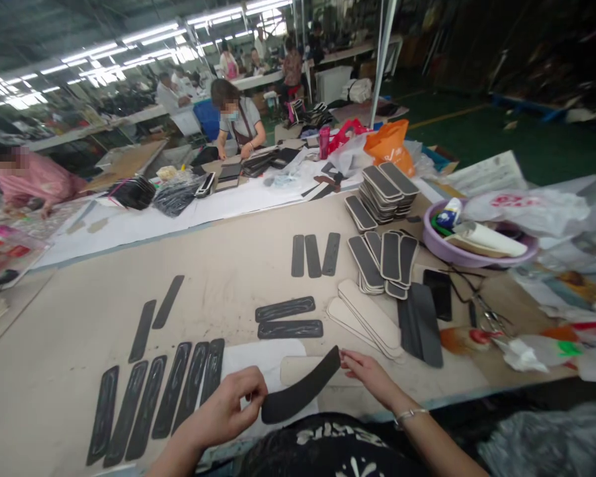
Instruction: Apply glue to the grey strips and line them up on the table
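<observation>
A dark grey flexible strip point(302, 396) is bent in a curve between my two hands near the front edge of the table. My left hand point(239, 401) has its fingers closed on the left end, and my right hand point(370, 376) pinches the raised right end. Below the strip, a cream rounded panel point(291, 368) lies partly hidden on a white sheet point(248, 355). Left of my left hand, several dark strips point(146, 407) with wet, shiny streaks lie in a row. Two more streaked strips point(291, 328) lie ahead of my hands.
Cream panels point(370, 318) lie ahead to the right, with stacked dark-faced panels point(382, 192) behind. Further right are a phone point(438, 295), scissors point(491, 321) and a purple basin point(444, 248) with things in it. A co-worker point(238, 122) works across the table.
</observation>
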Tool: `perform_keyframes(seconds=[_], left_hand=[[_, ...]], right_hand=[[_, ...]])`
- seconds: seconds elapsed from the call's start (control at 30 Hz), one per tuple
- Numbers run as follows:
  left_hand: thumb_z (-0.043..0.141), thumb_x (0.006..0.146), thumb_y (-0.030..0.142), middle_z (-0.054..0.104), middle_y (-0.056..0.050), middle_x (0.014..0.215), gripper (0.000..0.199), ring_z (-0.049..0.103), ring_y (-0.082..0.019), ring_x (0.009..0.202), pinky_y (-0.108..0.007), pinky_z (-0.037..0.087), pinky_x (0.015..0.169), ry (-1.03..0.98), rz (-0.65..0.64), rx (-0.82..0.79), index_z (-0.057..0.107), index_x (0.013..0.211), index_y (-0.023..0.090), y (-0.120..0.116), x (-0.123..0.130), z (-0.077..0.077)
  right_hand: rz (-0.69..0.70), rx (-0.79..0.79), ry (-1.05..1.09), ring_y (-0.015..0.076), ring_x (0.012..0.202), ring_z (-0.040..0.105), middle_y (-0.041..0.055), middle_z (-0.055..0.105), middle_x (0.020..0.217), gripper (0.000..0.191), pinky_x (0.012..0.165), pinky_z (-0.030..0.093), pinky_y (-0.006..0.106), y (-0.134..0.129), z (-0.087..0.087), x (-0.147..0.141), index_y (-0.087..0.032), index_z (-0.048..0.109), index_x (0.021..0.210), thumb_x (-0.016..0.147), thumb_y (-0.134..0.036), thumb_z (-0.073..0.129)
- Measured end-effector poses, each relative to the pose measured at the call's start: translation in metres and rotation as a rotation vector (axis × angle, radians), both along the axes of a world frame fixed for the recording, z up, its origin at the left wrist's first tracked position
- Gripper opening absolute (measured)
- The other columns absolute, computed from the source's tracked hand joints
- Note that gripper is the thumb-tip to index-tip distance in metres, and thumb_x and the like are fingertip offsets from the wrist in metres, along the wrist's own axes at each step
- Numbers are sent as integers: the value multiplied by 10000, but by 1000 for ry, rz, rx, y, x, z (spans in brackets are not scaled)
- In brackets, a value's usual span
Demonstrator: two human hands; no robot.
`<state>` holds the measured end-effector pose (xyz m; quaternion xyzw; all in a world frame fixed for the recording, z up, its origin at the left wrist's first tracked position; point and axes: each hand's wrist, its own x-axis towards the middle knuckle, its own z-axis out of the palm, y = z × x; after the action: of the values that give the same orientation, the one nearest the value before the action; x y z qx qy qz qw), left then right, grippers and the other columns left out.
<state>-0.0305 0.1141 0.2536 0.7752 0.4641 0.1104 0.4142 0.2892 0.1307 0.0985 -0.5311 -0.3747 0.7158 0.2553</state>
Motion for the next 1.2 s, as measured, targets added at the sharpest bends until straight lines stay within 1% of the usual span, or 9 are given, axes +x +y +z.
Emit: perform_keyframes(seconds=[0.1,0.2,0.3,0.4,0.5,0.63,0.73,0.9,1.2], left_hand=[[418,816,126,524,-13,729,132,484,-110,678,-232,390,646,4,17,-35,522,749,173,5,2,-8],[413,805,149,529,-5,701,150,485,-110,658,-226,375,621,73,80,-71,531,715,170,11,-1,-27],[421,790,189,546,4,668,160,494,-114,635,-222,357,592,187,200,-136,548,696,166,14,-5,-62],[437,777,219,563,15,619,173,507,-119,614,-217,353,579,265,307,-253,579,696,162,15,-6,-106],[446,769,216,558,21,560,189,512,-116,578,-213,349,562,305,360,-333,582,652,158,16,0,-145],[422,790,212,565,18,542,237,520,-109,545,-206,351,545,328,396,-367,580,623,154,19,9,-176],[429,795,203,579,14,547,243,531,-109,557,-202,347,551,352,410,-374,587,615,157,22,12,-188],[450,797,173,604,-3,593,229,536,-117,603,-216,320,584,415,433,-325,605,629,158,26,17,-198],[429,834,205,639,-18,635,266,565,-126,641,-216,344,605,428,470,-333,644,684,163,28,19,-205]], right_hand=[[35,39,2,214,913,595,66,677,1003,471,819,472,340,-6,1,8,-180,669,1048,734,-528,619],[34,66,-24,186,754,592,35,673,794,344,725,473,312,-16,-4,16,-169,675,855,713,-480,636],[-6,12,-145,162,633,568,3,611,630,302,640,470,290,-32,-20,22,-171,620,745,686,-467,624],[-56,-38,-278,160,582,568,-2,606,614,328,594,469,287,-48,-40,25,-178,597,810,651,-465,598],[-85,-24,-399,157,548,562,-9,607,596,300,570,448,281,-54,-55,26,-196,559,820,645,-438,583],[-89,15,-555,152,528,553,-23,598,559,218,554,407,269,-49,-66,28,-217,518,760,668,-407,573],[-69,21,-633,154,547,567,-19,619,587,210,555,396,264,-44,-73,31,-219,522,753,690,-416,564],[-27,8,-750,163,620,599,1,649,658,217,589,394,260,-39,-83,32,-215,543,731,704,-427,577],[46,-18,-836,168,649,612,9,662,680,220,609,386,266,-35,-86,30,-210,557,758,748,-430,553]])
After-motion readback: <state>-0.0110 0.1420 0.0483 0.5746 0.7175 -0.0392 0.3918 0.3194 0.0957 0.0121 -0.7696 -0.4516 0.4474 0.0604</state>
